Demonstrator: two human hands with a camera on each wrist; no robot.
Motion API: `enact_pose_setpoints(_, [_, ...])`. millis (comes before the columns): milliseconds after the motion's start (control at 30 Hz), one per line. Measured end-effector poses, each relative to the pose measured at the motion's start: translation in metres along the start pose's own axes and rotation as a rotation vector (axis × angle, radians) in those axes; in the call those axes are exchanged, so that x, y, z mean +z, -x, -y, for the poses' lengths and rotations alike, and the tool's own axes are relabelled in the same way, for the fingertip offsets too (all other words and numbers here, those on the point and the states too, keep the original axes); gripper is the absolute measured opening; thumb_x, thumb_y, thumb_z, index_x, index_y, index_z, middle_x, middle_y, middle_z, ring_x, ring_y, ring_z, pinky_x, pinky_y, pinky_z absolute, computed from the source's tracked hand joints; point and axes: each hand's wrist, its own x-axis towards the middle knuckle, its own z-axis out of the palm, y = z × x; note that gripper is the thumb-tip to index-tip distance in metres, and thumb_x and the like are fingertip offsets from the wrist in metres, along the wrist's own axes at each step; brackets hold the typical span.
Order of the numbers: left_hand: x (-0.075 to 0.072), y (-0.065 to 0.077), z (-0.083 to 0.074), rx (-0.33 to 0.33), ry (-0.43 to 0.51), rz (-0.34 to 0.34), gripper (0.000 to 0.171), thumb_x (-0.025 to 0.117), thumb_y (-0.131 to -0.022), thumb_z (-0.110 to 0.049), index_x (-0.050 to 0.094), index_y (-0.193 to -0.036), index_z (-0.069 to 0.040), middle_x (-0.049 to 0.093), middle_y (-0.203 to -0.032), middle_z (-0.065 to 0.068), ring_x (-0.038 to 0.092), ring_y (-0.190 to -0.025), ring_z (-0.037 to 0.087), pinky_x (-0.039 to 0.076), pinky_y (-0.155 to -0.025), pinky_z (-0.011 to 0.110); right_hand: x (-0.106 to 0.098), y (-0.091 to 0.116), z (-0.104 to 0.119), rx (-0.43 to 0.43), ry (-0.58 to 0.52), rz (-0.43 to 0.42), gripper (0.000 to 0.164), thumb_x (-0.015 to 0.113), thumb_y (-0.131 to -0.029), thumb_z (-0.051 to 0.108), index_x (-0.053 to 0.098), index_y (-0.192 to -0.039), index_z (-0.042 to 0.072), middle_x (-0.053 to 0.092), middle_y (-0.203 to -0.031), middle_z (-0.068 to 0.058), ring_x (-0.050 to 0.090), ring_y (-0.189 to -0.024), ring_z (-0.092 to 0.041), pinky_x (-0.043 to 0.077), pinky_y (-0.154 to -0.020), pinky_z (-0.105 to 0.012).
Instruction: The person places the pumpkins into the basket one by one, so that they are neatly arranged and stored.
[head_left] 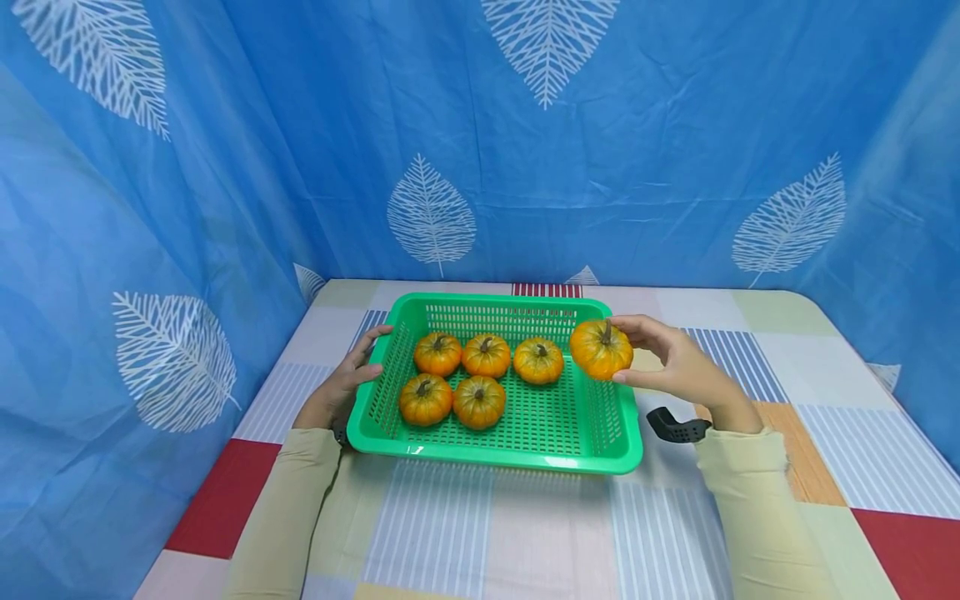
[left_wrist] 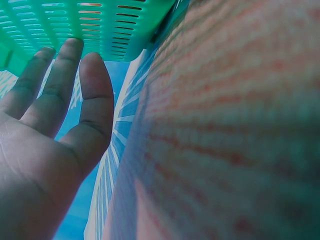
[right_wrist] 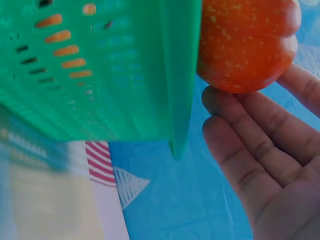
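Head view: green perforated plastic basket (head_left: 600, 446) set on a patchwork tablecloth (head_left: 525, 533), blue leaf-print curtain (head_left: 525, 167) closing in the back and both sides, open cloth in front of the near rim and to the right. Left hand (head_left: 347, 379) laid against the basket's left wall, fingers straight, thumb over the rim. Right hand (head_left: 675, 358) pinching a small orange toy pumpkin with a brown stem (head_left: 601, 350) between thumb below and fingers above, held over the right rim near the far right corner, pumpkin on the basket side of the palm. Count inside the basket: five more pumpkins, three in the far row (head_left: 486, 355), two in the near row (head_left: 452, 401), all in the left and middle portion; right portion of the floor bare. One black strap piece (head_left: 677, 427) lying on the cloth just beside the basket's right wall, near the right wrist. Left wrist view: straight fingers (left_wrist: 65, 85) touching the slotted green wall (left_wrist: 100, 25) from outside, blurred cloth filling the right half. Right wrist view: pumpkin (right_wrist: 247, 45) resting on the fingertips (right_wrist: 235, 107), touching the outer face of the green rim (right_wrist: 182, 75); thumb not visible here.
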Motion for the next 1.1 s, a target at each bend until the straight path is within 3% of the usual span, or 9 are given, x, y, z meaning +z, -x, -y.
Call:
enact_pose_setpoints(100, [-0.001,0.0,0.001,-0.007,0.002,-0.004,0.052,0.059,-0.11,-0.032,0.037,-0.156,-0.038,0.043,-0.15,-0.004,0.06,-0.125,0.01,0.059,-0.104,0.033,0.005,-0.002,0.003,0.005,0.035,0.025,0.066,0.083,-0.086,-0.011,0.058,-0.147,-0.008,0.063,-0.139,0.014,0.062,-0.114,-0.007,0.05,-0.102,-0.012])
enact_pose_setpoints(300, [-0.002,-0.001,0.004,-0.011,0.008,-0.001,0.052,0.061,-0.11,-0.034,0.037,-0.156,-0.038,0.043,-0.151,-0.003,0.06,-0.125,0.01,0.059,-0.103,0.033,0.016,-0.006,0.008,0.028,0.106,0.103,0.067,0.089,-0.086,-0.002,0.061,-0.146,-0.004,0.067,-0.138,-0.012,0.063,-0.116,-0.005,0.048,-0.105,-0.014])
enact_pose_setpoints(533, [0.002,0.001,0.003,0.0,0.023,0.005,0.05,0.06,-0.11,-0.034,0.039,-0.155,-0.04,0.046,-0.148,-0.004,0.061,-0.123,0.011,0.06,-0.102,0.034,0.022,-0.01,0.014,0.057,0.216,0.183,0.067,0.093,-0.086,0.01,0.063,-0.146,0.002,0.069,-0.14,-0.014,0.068,-0.12,-0.021,0.059,-0.104,-0.043])
enact_pose_setpoints(633, [0.001,0.001,0.003,0.0,0.01,0.002,0.05,0.059,-0.111,-0.033,0.037,-0.156,-0.038,0.046,-0.149,-0.003,0.061,-0.124,0.01,0.059,-0.104,0.036,0.023,-0.013,0.015,0.053,0.239,0.217,0.067,0.094,-0.086,0.015,0.064,-0.145,0.004,0.069,-0.141,-0.013,0.069,-0.123,-0.028,0.06,-0.104,-0.05])
enact_pose_setpoints(733, [0.0,0.001,0.002,-0.002,-0.008,-0.004,0.052,0.058,-0.112,-0.032,0.035,-0.159,-0.036,0.042,-0.154,0.005,0.06,-0.126,0.01,0.058,-0.107,0.039,0.024,-0.017,0.014,0.026,0.275,0.252,0.066,0.095,-0.085,0.017,0.066,-0.144,0.004,0.07,-0.141,-0.013,0.069,-0.122,-0.029,0.06,-0.103,-0.05])
enact_pose_setpoints(933, [0.0,-0.001,0.0,-0.017,-0.04,-0.021,0.055,0.058,-0.111,-0.036,0.033,-0.16,-0.034,0.022,-0.164,0.038,0.059,-0.126,0.008,0.057,-0.107,0.037,0.029,-0.023,0.016,-0.018,0.331,0.335,0.068,0.095,-0.085,0.023,0.066,-0.142,0.0,0.07,-0.139,-0.014,0.069,-0.115,-0.028,0.061,-0.098,-0.052])
enact_pose_setpoints(1100, [0.0,-0.001,0.0,-0.022,-0.034,-0.011,0.057,0.059,-0.111,-0.036,0.031,-0.161,-0.033,0.018,-0.164,0.04,0.059,-0.127,0.009,0.057,-0.108,0.039,0.035,-0.029,0.019,0.012,0.381,0.404,0.068,0.094,-0.087,0.028,0.066,-0.143,0.0,0.069,-0.14,-0.016,0.067,-0.123,-0.036,0.058,-0.103,-0.059])
